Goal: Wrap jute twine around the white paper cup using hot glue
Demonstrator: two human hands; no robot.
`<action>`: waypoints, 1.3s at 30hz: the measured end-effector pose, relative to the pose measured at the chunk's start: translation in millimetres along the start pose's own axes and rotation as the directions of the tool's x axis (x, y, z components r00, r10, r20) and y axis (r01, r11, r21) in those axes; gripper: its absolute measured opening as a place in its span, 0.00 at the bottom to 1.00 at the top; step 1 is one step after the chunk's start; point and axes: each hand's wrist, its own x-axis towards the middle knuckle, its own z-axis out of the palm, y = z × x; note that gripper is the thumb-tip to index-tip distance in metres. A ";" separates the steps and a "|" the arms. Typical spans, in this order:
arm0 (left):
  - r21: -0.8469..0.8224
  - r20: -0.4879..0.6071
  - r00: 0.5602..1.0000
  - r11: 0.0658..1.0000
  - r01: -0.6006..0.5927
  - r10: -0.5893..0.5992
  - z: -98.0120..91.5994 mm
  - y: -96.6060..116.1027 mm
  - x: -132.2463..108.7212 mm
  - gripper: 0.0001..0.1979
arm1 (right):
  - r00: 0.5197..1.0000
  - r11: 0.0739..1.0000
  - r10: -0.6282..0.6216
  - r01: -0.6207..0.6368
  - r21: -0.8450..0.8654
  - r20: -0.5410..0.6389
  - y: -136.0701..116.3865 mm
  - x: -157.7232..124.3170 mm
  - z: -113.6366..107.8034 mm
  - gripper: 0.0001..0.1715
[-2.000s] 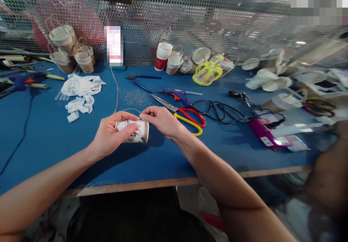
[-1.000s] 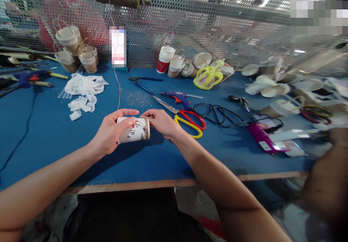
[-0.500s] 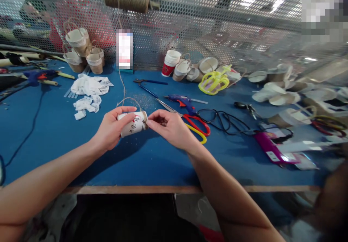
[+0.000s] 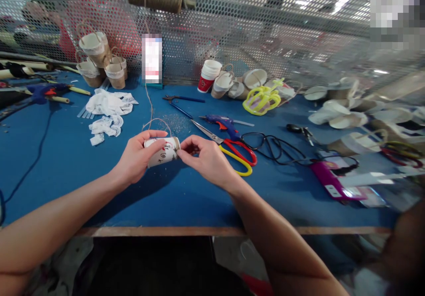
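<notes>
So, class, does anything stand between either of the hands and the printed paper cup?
Nothing visible does. The left hand grips the printed paper cup directly, and the right hand has its fingertips at the cup's end. The twine loops beyond the cup, not in between.

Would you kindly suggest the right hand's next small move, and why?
Perhaps the right hand should draw the twine snug around the paper cup: it is at one end of the cup, the left hand holds the cup sideways, and the twine arcs loosely beyond it.
</notes>
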 end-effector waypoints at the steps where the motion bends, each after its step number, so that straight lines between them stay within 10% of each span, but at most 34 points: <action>1: 0.007 0.002 1.000 1.000 -0.004 0.004 -0.1 -0.3 0.0 0.16 | 1.000 1.000 0.004 -0.004 0.004 0.005 0.3 0.2 -0.2 0.03; 18: 0.420 0.283 0.897 0.797 -0.435 0.340 -6.8 -3.2 -7.3 0.18 | 0.991 0.942 0.097 -0.122 0.311 0.094 6.8 8.1 -14.3 0.09; 28: 0.183 0.278 0.943 0.953 -0.240 0.184 -13.6 3.9 3.4 0.20 | 0.990 0.988 -0.061 0.042 0.151 0.125 2.2 3.1 -14.9 0.07; 39: 0.488 0.335 0.896 0.759 -0.430 0.292 -11.0 6.9 -4.8 0.21 | 0.991 0.979 0.018 -0.046 0.201 0.135 4.4 3.7 -10.7 0.10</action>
